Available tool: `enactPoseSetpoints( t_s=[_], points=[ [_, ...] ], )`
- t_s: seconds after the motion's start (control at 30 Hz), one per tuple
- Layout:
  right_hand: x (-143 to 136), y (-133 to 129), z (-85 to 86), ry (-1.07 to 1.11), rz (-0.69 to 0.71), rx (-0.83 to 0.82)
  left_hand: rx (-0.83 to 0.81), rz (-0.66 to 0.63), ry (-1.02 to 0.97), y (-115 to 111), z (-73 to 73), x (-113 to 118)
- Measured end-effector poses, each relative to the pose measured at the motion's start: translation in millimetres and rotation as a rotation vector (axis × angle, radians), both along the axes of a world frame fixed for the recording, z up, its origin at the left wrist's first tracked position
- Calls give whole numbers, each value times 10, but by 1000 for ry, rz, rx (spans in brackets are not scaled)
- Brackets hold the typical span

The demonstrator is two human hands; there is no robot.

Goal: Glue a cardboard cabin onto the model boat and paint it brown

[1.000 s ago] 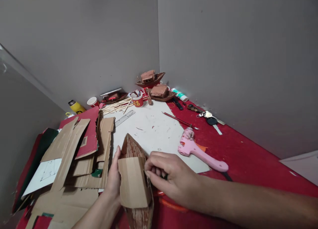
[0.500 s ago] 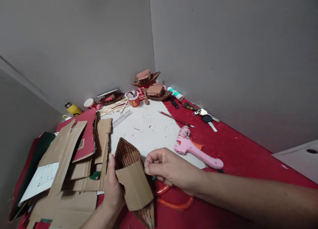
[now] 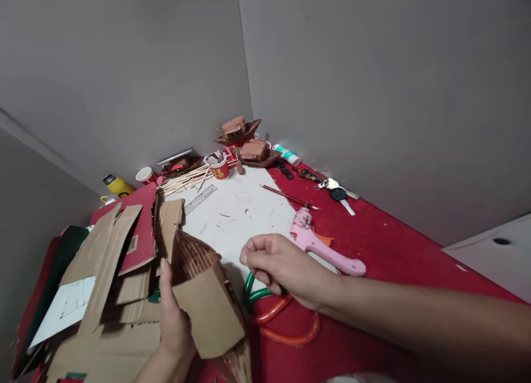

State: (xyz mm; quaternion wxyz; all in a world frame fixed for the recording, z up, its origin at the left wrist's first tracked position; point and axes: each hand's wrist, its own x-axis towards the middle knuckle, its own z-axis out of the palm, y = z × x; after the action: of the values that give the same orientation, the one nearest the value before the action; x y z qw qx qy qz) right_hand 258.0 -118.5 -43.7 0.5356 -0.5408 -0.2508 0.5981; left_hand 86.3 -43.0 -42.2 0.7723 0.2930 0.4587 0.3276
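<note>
Boat (image 3: 211,310): shifted leftward, now apart from your right hand (image 3: 281,267), fingers pinched narrow, any contents unclear; your left hand (image 3: 175,319) holds it; edge work seems paused.

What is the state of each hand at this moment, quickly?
Left hand: holding the model boat.
Right hand: closed, curled in; whether it pinches something tiny cannot be told.
</note>
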Motion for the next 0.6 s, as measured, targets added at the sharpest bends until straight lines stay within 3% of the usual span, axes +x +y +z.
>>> enactPoseSetpoints(
  t_s=[0.07,0.17,0.3,0.37,0.43,0.6],
  points=[
    [55,-14,91,-62,-12,42,-24,23,8,70,127,56],
    [165,-108,276,-307,101,183,-75,-19,18,196,205,60],
    [407,-363,393,-1103,220,349,-72,-104,-24,320,173,-11],
    [559,-512,340,-1450,155,264,-65,-107,-53,354,157,-31],
    [690,-652,236,-1635,94,135,-55,-93,-80,378,150,-37],
    [766,-850,-49,-1663,131,-150,-75,-117,-100,402,144,-38]
  ],
)
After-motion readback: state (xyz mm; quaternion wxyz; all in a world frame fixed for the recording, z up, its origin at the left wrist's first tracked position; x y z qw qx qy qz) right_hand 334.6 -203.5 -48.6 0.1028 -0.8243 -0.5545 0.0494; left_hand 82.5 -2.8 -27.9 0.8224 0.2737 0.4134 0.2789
